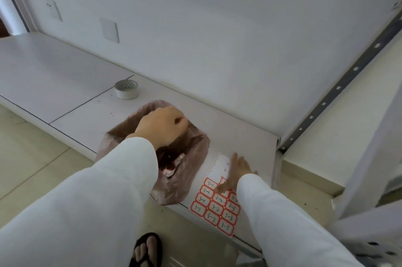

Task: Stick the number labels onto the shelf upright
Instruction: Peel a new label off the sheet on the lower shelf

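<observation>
A sheet of red-bordered number labels (214, 208), handwritten 3-1, 3-2 and 3-3, lies on the low white shelf board (243, 134); its upper part is bare backing. My right hand (236, 174) rests flat on the sheet, fingers spread, blurred, covering a label or two. My left hand (162, 126) hovers with fingers curled over the mouth of a brownish plastic bag (187, 171) holding crumpled paper scraps; whether it pinches anything I cannot tell. The grey perforated shelf upright (339, 88) rises diagonally at the right.
A roll of white tape (126, 89) stands on the shelf board behind the bag. A white wall backs the shelf, with two wall plates (109, 30) at the left. Tiled floor and my sandalled foot (146, 250) lie below. Another white shelf panel (374, 153) leans at the right.
</observation>
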A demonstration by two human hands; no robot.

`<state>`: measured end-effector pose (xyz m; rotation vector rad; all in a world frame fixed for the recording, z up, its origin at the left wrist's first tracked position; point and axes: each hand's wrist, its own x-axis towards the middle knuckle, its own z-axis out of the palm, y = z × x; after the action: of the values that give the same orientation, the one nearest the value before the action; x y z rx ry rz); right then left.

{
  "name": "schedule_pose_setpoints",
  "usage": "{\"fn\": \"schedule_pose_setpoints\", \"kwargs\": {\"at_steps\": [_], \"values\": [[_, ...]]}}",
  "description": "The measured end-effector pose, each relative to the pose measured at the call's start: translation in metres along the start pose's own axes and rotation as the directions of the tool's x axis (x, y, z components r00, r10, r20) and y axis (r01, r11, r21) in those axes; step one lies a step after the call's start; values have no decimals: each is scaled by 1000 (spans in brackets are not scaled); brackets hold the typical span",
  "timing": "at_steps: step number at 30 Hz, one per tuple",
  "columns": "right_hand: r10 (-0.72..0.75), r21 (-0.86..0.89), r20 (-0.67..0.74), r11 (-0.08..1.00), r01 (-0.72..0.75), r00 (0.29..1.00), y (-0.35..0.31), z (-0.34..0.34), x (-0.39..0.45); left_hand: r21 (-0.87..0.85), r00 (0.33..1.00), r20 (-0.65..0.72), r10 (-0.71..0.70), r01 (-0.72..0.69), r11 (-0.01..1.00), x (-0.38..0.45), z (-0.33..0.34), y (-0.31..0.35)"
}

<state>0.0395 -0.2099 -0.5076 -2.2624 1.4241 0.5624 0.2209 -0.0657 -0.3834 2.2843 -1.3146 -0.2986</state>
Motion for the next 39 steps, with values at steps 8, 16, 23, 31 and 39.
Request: {"fn": "schedule_pose_setpoints", "kwargs": {"at_steps": [8, 16, 23, 31, 39], "values": [[-150, -342, -111, 934, 104, 982, -3, -30, -30, 22, 999, -31, 13, -13, 1000, -10, -13, -2], [-218, 232, -279, 930, 286, 935, -40, -121, -100, -293, 989, 151, 5, 40, 955, -13, -13, 36], [-335, 294, -310, 856, 425, 890, -21, -145, -175, -517, 984, 124, 128, -47, 855, -30, -21, 94], [-165, 467, -458, 792, 394, 874, -10, -142, -164, -494, 991, 122, 54, 14, 869, -41, -22, 114], [-352, 176, -639, 799, 575, 684, -11, -140, -169, -647, 993, 39, -113, 111, 754, -35, -27, 103]]}}
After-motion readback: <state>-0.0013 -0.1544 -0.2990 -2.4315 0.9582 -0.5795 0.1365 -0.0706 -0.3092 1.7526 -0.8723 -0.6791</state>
